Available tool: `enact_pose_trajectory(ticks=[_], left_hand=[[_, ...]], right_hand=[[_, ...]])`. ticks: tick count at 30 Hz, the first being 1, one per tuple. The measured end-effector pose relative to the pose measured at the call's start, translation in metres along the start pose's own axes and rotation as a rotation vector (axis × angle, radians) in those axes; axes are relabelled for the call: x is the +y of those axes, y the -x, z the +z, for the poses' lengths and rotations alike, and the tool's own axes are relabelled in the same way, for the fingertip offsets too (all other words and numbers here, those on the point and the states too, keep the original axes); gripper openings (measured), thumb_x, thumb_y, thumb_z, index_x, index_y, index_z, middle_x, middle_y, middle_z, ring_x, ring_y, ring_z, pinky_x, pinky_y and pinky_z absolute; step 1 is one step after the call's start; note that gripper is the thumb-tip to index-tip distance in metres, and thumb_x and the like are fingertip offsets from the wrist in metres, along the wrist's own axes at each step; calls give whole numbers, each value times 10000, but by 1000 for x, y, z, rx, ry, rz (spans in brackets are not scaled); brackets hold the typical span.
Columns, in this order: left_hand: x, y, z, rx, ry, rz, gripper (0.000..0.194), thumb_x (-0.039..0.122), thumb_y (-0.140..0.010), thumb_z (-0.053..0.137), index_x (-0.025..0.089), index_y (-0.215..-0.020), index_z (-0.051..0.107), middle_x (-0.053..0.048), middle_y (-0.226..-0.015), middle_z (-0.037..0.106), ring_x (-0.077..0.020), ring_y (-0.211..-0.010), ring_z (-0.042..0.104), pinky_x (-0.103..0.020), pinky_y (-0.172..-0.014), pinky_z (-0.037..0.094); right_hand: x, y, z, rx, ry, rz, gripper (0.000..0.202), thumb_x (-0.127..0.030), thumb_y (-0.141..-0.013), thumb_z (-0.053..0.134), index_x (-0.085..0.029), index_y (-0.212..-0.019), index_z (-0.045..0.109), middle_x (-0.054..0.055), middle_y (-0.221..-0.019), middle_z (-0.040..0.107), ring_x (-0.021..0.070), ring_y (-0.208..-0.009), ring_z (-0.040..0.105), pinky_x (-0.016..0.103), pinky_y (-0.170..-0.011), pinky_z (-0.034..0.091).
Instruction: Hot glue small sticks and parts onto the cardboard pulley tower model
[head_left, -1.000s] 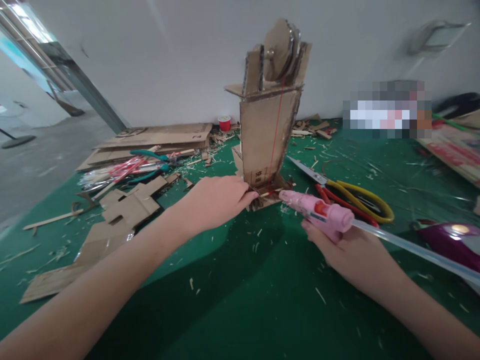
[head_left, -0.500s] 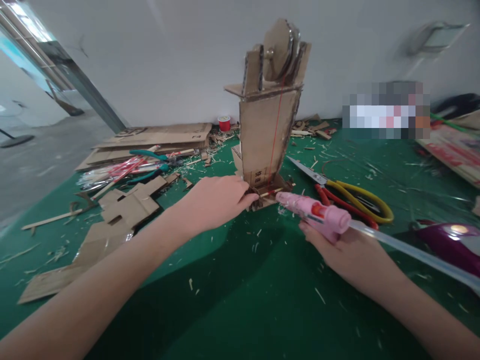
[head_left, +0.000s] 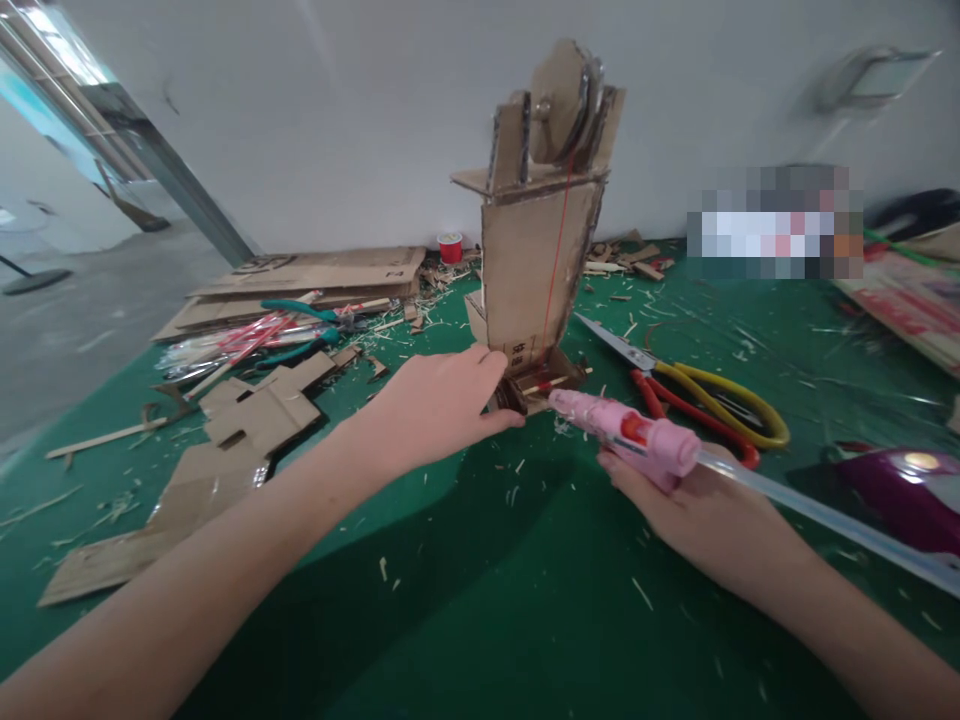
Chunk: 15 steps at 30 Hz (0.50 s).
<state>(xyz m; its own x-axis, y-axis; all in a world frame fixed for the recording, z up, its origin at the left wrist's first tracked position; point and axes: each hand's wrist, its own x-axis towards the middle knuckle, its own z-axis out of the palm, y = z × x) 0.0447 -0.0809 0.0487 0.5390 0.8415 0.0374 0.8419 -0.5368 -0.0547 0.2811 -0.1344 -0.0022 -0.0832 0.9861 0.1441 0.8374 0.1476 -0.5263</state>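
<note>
A tall cardboard model stands upright on the green table, with a cardboard wheel on top. A red string runs from the wheel down to a small cardboard box at the base, where a thin wooden stick lies across. My left hand grips the left end of that box, thumb in front and fingers behind; the fingertips are partly hidden. In my right hand is a pink hot glue gun, its nozzle close to the box front. A long clear glue stick sticks out of its rear.
Scissors with red and yellow handles lie right of the model. Farther right is a purple object. Cardboard scraps, teal-handled pliers and stacked cardboard lie left. A red cup stands by the wall.
My left thumb has spread away from the fingers and moved slightly down and right along the box front. The glue gun stays almost in the same place.
</note>
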Motion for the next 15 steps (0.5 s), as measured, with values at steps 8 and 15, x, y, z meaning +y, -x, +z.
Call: enact_pose_trajectory(ticks=[8, 15], left_hand=[[6, 0, -4, 82, -15, 7, 458, 583, -917, 320, 176, -874, 526, -48, -837, 613, -182, -682, 570, -270, -505, 312], [12, -14, -4, 151, 254, -10, 296, 356, -932, 394, 224, -1114, 586, -28, -956, 648, -164, -802, 587, -265, -605, 399]], right_hand=[[-8, 2, -2, -6, -56, 48, 296, -450, -773, 506, -238, -573, 559, -9, -434, 464, 144, -391, 458, 274, -385, 360], [-2, 2, -3, 151, -109, -15, 330, -468, -822, 484, -233, -591, 509, 1, -474, 491, 146, -422, 481, 281, -421, 379]])
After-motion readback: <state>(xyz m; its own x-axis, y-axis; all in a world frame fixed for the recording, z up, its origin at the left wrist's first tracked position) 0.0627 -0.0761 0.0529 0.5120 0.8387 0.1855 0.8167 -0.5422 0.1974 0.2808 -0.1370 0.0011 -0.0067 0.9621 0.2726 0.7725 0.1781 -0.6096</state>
